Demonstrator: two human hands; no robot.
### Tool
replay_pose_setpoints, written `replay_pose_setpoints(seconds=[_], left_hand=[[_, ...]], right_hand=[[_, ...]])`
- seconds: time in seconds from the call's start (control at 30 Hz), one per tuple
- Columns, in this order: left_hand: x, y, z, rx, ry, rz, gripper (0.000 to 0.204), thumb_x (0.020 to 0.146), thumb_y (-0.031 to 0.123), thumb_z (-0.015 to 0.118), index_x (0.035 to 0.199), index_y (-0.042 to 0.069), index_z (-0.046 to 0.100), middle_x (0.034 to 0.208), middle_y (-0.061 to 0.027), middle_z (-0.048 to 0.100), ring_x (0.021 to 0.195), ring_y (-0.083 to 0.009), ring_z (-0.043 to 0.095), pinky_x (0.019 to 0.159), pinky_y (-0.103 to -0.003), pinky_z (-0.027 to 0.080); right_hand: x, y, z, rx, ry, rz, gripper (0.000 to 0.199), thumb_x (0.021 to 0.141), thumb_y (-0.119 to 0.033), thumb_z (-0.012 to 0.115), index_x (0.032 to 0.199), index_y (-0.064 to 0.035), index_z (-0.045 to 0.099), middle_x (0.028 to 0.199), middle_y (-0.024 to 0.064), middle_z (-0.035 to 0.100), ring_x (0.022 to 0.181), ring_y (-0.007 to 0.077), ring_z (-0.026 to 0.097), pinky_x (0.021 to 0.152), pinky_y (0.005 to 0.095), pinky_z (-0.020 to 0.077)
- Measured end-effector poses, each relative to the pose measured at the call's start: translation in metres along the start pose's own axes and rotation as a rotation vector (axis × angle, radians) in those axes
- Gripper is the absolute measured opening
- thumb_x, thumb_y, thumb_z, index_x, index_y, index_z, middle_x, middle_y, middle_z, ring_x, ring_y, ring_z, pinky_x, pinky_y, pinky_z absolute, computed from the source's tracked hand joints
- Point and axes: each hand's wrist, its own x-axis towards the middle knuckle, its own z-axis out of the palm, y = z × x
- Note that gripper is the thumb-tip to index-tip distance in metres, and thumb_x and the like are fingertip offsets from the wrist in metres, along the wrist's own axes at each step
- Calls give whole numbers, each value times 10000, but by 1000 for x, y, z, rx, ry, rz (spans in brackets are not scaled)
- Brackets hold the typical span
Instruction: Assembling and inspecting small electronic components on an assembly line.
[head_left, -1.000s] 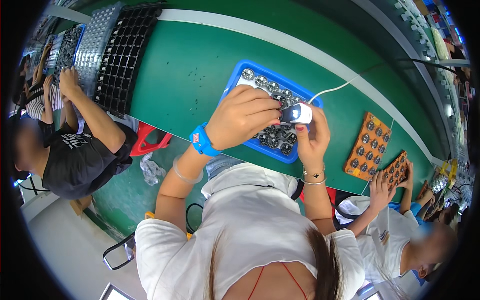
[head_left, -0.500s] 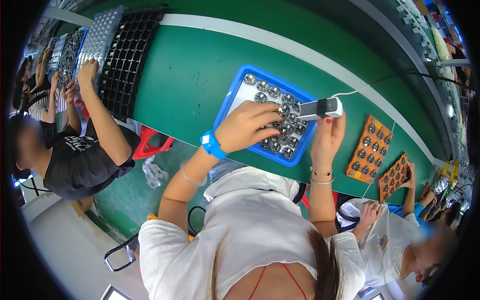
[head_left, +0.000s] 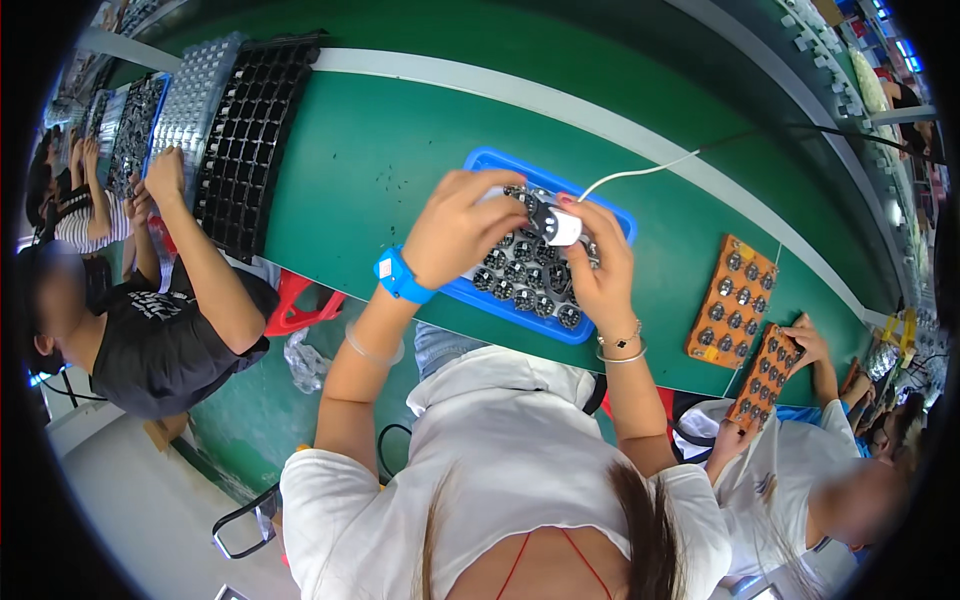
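My right hand (head_left: 603, 265) is closed around a small corded device (head_left: 563, 229), white with a black band, over the blue tray (head_left: 622, 215). Its cable rises from the end near my fingers. My left hand (head_left: 455, 225), with a blue wristband, has its fingers pinched together at the device's far end. Whatever lies between those fingertips is mostly hidden. Several round, shiny dark-and-silver parts (head_left: 515, 271) sit in the tray below both hands, and the hands cover some of them.
Orange block (head_left: 733, 300) with round parts stands at right; a co-worker holds another orange block (head_left: 766, 375) beside it. Black compartment tray (head_left: 250, 150) and clear trays (head_left: 195, 95) lie at left near another person's raised arm. The white cable (head_left: 640, 170) crosses the green table (head_left: 350, 180).
My right hand has brought the device left and turned it. My left hand has lifted from the parts to the device's end. The co-worker's orange block has shifted left and nearer.
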Motion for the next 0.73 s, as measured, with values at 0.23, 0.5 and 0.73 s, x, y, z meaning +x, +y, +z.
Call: replay_pose_setpoints(seconds=[0.23,0.5,0.73], left_hand=[[6,14,0,-154,25,7,123,731,76,728,830,82,656,1093,-56,639,919,-246,624,798,-342,490],[-9,-13,2,93,-32,-118,140,724,52,721,851,51,661,1127,-102,621,1079,-324,558,914,-424,429],[-44,5,-5,-47,-188,-147,792,696,415,777,1351,110,453,1458,-177,323,1354,-410,289,1095,-532,237]], right_hand=[[0,-4,2,181,60,61,324,886,-35,553,1206,9,538,1231,152,549,1144,255,549,995,345,416],[-23,-7,-21,318,486,91,353,977,-191,487,1267,-12,395,1202,158,559,1131,207,528,982,327,382],[-68,-15,-67,185,460,28,389,966,-233,501,1263,-29,352,1212,249,560,1170,300,529,1041,419,349]])
